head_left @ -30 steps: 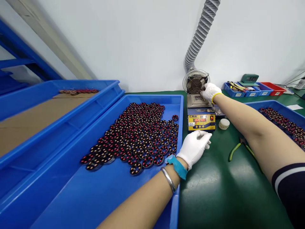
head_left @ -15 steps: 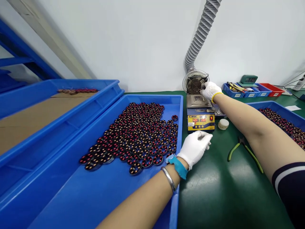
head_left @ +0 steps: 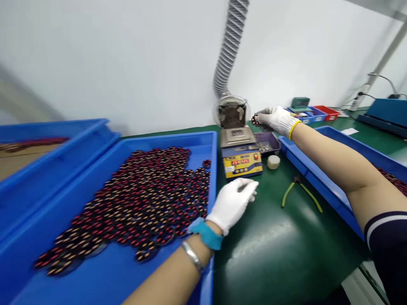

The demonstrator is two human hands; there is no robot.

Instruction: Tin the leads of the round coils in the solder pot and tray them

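Observation:
My right hand [head_left: 276, 119], in a white glove, is lifted just right of the small fan [head_left: 232, 112] and pinches a small round dark coil part [head_left: 255, 120]. Below it sits the solder pot [head_left: 239, 150] with a yellow front and red digits. My left hand [head_left: 232, 203], also gloved, rests curled on the green mat [head_left: 280, 237] in front of the pot, beside the large blue tray [head_left: 127, 271] filled with several red-and-black coil parts [head_left: 143, 195]; I cannot make out anything in its fingers.
A grey ribbed hose [head_left: 229, 46] rises from the fan. Green-handled cutters [head_left: 300, 189] and a white round tin [head_left: 273, 161] lie on the mat. A second blue tray [head_left: 321, 178] lies under my right arm. Small bins [head_left: 313, 112] stand at the back.
The view has swung right. My right hand has lifted away from the solder pot toward the right, with a coil part in its fingertips. My left hand stays on the mat.

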